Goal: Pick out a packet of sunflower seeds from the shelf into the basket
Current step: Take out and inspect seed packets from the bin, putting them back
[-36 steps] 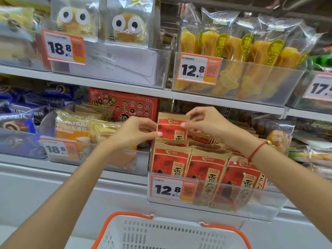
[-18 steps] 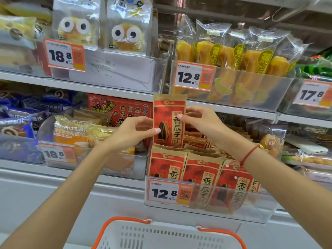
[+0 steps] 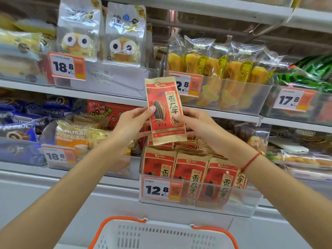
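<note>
packet [image 3: 165,112] had risen clear of shelf bin [image 3: 242,200] | left hand [image 3: 133,123], right hand [image 3: 195,123] grips pinched its edges | basket [image 3: 161,236] waited below; lowering remained

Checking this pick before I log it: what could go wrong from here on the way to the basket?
The seed packet is only pinched at its edges by the left hand and right hand, so it might slip. Lowering it could snag the packets in the clear bin below. The basket sits nearer, so a straight drop could miss.
</note>
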Demonstrator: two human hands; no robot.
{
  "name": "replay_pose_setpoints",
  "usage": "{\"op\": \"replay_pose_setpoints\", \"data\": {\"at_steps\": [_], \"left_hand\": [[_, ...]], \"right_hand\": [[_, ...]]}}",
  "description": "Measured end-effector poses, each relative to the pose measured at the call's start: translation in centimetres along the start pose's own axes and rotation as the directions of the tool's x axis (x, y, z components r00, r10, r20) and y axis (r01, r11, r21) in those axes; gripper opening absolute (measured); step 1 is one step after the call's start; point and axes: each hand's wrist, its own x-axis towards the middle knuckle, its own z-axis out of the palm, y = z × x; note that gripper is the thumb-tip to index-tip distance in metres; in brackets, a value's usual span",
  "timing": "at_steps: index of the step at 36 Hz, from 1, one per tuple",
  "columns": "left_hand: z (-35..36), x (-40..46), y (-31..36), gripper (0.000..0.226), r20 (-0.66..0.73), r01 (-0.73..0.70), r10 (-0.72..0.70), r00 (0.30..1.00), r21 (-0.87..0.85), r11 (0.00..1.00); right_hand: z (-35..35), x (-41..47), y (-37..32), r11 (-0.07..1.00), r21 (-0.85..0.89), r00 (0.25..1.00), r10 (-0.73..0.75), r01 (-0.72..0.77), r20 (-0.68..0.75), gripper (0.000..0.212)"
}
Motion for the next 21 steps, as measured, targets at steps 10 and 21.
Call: {"op": "replay_pose_setpoints", "data": {"at_steps": [10, 21], "left_hand": [[0.4, -7.2, -1.2, 0.023, 0.065, 0.035, -0.038, 0.997, 0.053, 0.998], [-0.1, -11.5, -4.7, 0.027, 0.115, 0.095, -0.107, 0.988, 0.112, 0.989]], "right_hand": [[1.3, -7.7, 4.2, 0.982, 0.18, 0.998, 0.062, -0.065, 0.023, 0.035], [2.5, -11.6, 8.1, 0.978, 0.189, 0.991, 0.069, -0.09, 0.115, 0.027]]}}
